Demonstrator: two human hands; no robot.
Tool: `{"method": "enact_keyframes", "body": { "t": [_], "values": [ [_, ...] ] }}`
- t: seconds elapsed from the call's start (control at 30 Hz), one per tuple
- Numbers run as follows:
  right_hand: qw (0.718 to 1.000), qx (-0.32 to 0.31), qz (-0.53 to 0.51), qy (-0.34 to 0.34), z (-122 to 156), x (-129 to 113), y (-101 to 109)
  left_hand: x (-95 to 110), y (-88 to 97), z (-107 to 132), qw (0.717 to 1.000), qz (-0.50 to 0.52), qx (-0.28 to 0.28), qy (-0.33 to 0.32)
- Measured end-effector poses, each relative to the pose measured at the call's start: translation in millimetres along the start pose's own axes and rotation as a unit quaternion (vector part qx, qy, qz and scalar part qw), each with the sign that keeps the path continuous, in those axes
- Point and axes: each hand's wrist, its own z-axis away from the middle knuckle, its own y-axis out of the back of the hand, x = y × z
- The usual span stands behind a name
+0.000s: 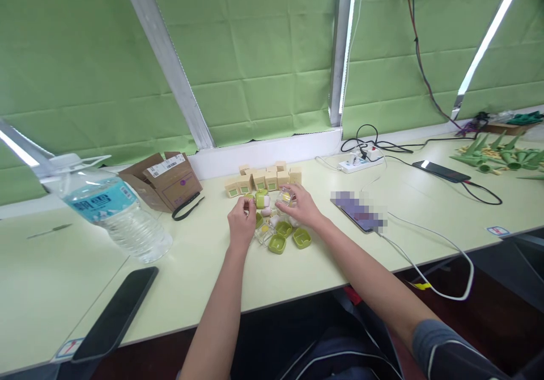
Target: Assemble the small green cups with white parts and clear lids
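My left hand (240, 221) is closed in a pinch on a small green and white piece (262, 200) above the table. My right hand (300, 204) curls its fingers round a small clear piece with yellow inside (285, 197). Between and below the hands lie several small green square caps (289, 237) and clear bits (264, 231). Just behind them stands a row of several small tan boxes with green labels (263, 179).
A water bottle (117, 210) lies at left beside an open cardboard box (164, 180). A black phone (115, 312) lies near the front edge. A phone on a white cable (359, 211), a power strip (361, 162), another phone (440, 171) and green cones (495, 156) are at right.
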Motion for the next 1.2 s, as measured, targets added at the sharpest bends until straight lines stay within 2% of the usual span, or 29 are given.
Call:
{"method": "enact_keyframes", "body": {
  "t": [0.2,0.4,0.7,0.77,0.93,1.1,1.2],
  "values": [
    [1.000,0.008,-0.003,-0.007,0,0,1,0,0.0,1,1.000,0.001,0.000,0.001],
    [0.999,0.029,-0.010,0.039,-3,-3,13,1,-0.3,1,1.000,-0.001,0.000,0.001],
    [0.999,0.005,0.016,-0.031,-7,6,50,1,0.1,0,1.000,-0.002,-0.004,0.000],
    [0.999,-0.013,0.005,-0.039,-3,7,58,2,0.0,0,1.000,0.004,-0.008,0.002],
    [0.993,-0.109,0.006,-0.053,14,-1,77,4,-0.4,1,1.000,0.012,-0.010,-0.005],
    [0.978,-0.192,0.070,-0.053,34,-2,93,3,-1.4,2,1.000,0.013,-0.012,-0.005],
    [0.971,-0.204,0.106,-0.069,44,7,101,1,-2.4,2,1.000,0.012,-0.012,-0.011]
  ]
}}
